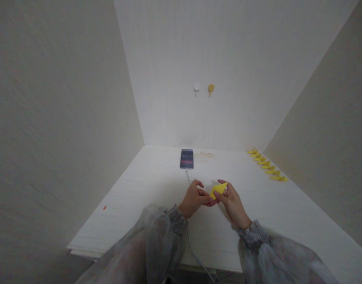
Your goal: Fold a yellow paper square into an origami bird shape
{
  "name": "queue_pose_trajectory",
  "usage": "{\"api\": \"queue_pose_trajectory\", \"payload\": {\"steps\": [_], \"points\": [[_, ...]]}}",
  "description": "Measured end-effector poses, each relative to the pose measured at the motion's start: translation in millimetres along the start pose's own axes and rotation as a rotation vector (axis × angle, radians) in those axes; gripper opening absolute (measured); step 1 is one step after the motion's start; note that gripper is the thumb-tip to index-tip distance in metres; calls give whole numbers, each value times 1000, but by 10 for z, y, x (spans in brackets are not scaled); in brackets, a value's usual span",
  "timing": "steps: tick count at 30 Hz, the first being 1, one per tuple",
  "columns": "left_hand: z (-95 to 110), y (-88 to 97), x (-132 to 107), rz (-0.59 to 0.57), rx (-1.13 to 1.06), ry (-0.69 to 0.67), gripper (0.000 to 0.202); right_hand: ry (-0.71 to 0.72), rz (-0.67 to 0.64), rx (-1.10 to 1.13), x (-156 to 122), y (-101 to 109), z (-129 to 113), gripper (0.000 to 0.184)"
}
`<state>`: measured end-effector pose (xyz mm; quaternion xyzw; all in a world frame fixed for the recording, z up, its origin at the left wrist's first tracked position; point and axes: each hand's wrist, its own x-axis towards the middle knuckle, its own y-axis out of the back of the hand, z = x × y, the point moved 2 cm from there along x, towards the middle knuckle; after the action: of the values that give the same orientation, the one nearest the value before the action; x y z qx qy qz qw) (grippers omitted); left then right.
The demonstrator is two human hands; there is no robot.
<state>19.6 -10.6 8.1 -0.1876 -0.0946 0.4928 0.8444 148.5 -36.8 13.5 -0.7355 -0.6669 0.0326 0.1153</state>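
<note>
A piece of folded yellow paper point(219, 190), pointed at its upper right end, is held above the white table between my two hands. My right hand point(231, 200) grips it with the thumb on its near face and the fingers behind. At the paper's lower left end, my left hand point(195, 198) pinches it between thumb and fingertips, the index finger curled above. Along the table's right side stands a slanting row of several folded yellow paper figures point(265, 163), apart from my hands.
A phone-like device point(187, 159) with a blurred screen lies at the back of the white table point(157, 173), its cable point(192, 248) running toward me under my left wrist. A small orange-red bit point(104, 207) lies at left. Two hooks point(211, 88) are on the back wall. Walls enclose three sides.
</note>
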Motion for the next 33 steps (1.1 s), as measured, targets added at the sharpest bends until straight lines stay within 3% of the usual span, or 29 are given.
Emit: {"api": "queue_pose_trajectory", "payload": {"steps": [9, 26, 33], "points": [[34, -26, -9, -19, 11, -30, 50, 14, -20, 22, 19, 17, 18, 40], [6, 16, 32, -28, 31, 0, 44, 115, -57, -29, 6, -22, -92, 51], [75, 83, 92, -22, 205, -62, 28, 75, -178, -192, 16, -21, 5, 27]]}}
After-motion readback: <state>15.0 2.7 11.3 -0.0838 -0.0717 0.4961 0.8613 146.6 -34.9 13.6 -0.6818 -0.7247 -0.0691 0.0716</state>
